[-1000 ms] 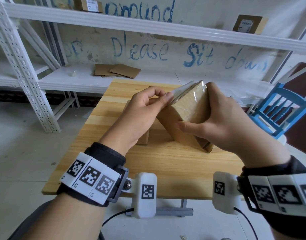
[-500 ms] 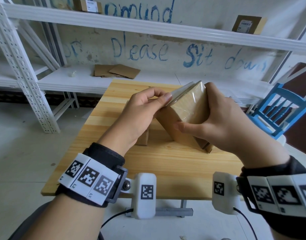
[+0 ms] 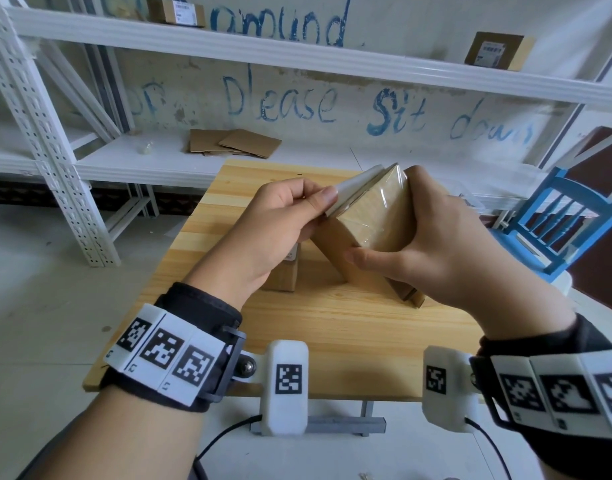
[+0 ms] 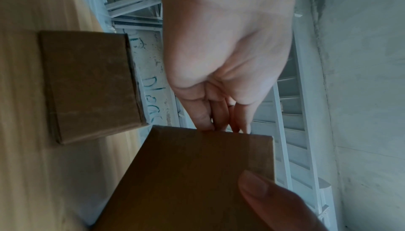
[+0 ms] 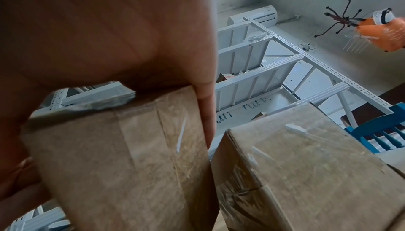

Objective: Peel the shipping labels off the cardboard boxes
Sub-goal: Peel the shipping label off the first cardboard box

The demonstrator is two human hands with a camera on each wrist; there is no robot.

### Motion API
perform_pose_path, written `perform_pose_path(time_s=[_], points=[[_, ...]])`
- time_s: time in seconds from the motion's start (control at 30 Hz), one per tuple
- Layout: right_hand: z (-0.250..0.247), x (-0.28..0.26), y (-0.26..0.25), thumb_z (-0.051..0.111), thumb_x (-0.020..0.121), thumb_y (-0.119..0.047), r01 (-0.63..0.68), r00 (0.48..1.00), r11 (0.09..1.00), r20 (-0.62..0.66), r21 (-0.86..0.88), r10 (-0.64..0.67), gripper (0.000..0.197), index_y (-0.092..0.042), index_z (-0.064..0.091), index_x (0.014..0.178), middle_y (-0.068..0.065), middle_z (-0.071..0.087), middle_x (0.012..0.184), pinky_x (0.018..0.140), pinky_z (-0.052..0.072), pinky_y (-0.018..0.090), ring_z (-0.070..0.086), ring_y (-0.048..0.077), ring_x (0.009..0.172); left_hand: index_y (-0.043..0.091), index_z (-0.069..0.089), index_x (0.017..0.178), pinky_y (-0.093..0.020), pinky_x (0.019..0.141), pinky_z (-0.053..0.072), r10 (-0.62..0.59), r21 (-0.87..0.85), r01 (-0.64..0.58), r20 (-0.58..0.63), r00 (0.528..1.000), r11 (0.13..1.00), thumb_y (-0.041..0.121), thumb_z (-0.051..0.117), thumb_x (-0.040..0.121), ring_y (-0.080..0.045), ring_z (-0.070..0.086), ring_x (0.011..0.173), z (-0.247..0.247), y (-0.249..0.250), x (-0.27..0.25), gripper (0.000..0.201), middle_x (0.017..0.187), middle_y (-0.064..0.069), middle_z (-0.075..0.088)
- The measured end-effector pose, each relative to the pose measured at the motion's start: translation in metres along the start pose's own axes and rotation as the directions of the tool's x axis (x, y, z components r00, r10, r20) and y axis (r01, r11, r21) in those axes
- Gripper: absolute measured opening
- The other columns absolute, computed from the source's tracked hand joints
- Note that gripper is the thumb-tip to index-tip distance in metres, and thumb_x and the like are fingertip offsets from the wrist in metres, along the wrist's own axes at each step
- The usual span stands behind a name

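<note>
We tip the box (image 3: 373,216) up on the worktop (image 3: 332,327) with our right hand (image 3: 432,244). Our left hand (image 3: 273,230) fingers (image 3: 323,199) pinch the white label (image 3: 353,188) at its top edge.

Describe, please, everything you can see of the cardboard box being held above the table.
The cardboard box is plain brown, wrapped in shiny clear film, and tilted with its lower end on the wooden table. The right hand grips its far side. At its upper edge a white shipping label stands partly lifted, pinched by the left hand.

Left hand (image 3: 280,220) pinching, right hand (image 3: 432,244) clasping.
</note>
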State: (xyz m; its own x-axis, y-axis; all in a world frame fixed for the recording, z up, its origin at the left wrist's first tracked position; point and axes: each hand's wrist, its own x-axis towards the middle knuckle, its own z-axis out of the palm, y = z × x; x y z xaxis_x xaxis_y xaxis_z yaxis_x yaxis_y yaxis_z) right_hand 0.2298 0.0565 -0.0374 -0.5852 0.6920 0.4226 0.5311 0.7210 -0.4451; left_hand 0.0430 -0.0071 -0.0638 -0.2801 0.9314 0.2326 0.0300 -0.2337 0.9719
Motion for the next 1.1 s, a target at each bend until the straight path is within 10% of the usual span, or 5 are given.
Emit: perform_pose_path(time_s=[1.1], points=[[-0.0007, 0.0021, 0.0039, 0.083, 0.060, -0.062, -0.010, 1.000, 1.000, 0.023, 0.013, 0.010, 0.078, -0.009, 0.048, 0.106, 0.005, 0.061, 0.082, 0.063, 0.044, 0.037, 0.057, 0.022, 0.072, 0.015, 0.066, 0.083, -0.029, 0.092, 0.052, -0.047, -0.022, 0.046, -0.031, 0.998, 0.999, 0.023, 0.059, 0.101, -0.010, 0.063, 0.084, 0.0033, 0.0012, 0.0000, 0.021, 0.091, -0.005, 0.067]])
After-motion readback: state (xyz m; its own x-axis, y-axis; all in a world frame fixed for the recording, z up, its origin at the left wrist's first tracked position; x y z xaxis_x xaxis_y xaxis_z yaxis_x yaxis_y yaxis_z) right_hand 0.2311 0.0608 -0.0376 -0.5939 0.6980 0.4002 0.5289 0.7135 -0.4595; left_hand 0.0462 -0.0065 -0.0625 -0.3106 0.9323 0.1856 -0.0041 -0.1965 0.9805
